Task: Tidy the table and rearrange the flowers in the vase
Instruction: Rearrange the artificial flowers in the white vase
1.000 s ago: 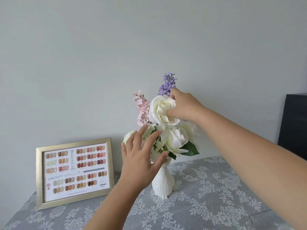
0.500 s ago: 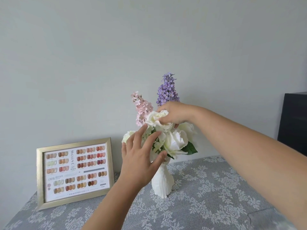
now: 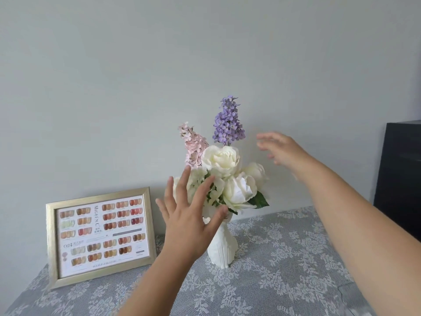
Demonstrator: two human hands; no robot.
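A white ribbed vase [image 3: 222,246] stands on the lace-covered table [image 3: 284,258]. It holds several white roses [image 3: 222,157], a pink flower spike [image 3: 193,145] and a purple flower spike [image 3: 228,122]. My left hand [image 3: 189,216] is spread flat against the left side of the bouquet, thumb by the vase neck, hiding some blooms. My right hand [image 3: 281,148] hovers to the right of the flowers, fingers apart and slightly blurred, touching nothing.
A gold-framed colour chart [image 3: 100,232] leans against the grey wall at the left back of the table. A black cabinet [image 3: 401,179] stands at the right edge. The table's front edge is out of view.
My right hand has let go of the top white rose and pulled away to the right. The rose now sits upright above the others. My left hand has stayed in place.
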